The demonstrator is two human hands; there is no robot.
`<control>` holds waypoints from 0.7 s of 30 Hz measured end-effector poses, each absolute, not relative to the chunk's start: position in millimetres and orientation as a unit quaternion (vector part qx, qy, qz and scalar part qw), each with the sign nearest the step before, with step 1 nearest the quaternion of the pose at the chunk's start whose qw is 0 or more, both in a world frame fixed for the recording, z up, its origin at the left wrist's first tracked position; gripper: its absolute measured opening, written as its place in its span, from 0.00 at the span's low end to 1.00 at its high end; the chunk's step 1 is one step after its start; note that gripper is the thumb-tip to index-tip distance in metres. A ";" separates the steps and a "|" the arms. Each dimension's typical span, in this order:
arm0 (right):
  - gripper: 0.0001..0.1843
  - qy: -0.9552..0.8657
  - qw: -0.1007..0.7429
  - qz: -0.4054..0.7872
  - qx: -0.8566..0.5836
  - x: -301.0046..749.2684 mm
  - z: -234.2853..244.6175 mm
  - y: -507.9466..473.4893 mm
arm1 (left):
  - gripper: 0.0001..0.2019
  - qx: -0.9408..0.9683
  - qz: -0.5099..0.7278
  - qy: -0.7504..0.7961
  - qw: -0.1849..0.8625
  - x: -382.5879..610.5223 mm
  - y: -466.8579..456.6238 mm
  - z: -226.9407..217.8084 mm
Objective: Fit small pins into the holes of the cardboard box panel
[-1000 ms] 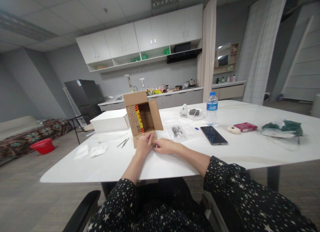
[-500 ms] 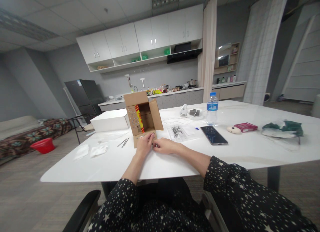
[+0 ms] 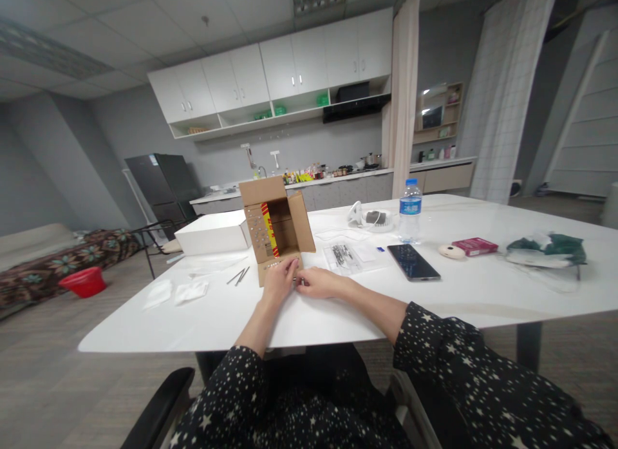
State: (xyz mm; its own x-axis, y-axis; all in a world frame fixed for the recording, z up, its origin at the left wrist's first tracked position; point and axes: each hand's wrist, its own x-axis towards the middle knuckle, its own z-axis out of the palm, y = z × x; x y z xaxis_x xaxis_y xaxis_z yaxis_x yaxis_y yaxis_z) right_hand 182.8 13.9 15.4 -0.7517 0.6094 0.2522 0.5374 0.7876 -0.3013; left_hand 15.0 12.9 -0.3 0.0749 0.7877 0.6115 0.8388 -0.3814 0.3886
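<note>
Cardboard box (image 3: pixel 276 227): stands open on its side near the middle of the white table (image 3: pixel 338 307), its mouth facing the person, top flap raised and its lowest flap lying flat on the tabletop toward the near edge
Lower flap: carries a row of small pale dots, probably screws or pins pushed through the card, though they are too small to be sure
Left hand (image 3: pixel 279 279): lies on the near flap with fingers curled down onto it, which pins the flap flat against the table
Right hand (image 3: pixel 317 283): just right of the left one, fingertips pinched together on something tiny and metallic at the flap's right end; what it is cannot be made out
Metal rods (image 3: pixel 238 276): a couple of thin ones lie loose just left of the box, within reach
Clear bag (image 3: pixel 344 256): holds small dark parts, just right of the box
Phone (image 3: pixel 412 262): face up, farther right
Water bottle (image 3: pixel 409 212): upright beyond the phone
White box (image 3: pixel 212 234): closed, far left behind the cardboard one
</note>
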 end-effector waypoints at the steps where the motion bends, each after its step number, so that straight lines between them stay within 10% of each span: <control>1: 0.11 -0.930 0.168 0.105 -0.311 182.8 15.5 13.7 | 0.17 -0.732 -0.392 -0.556 0.033 14.9 13.1 -0.5; 21: 0.11 -0.928 0.174 0.107 -0.311 182.8 13.2 15.8 | 0.17 -0.730 -0.398 -0.552 0.052 14.0 13.5 -1.4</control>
State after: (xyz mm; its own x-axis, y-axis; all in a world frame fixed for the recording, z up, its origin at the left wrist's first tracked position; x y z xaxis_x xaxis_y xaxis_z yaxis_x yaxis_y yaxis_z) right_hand 182.8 15.8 13.2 -0.7464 0.6144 0.2558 0.5400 0.7837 -0.3068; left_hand 14.0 13.5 -1.4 0.0721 0.7655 0.6394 0.8483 -0.3842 0.3644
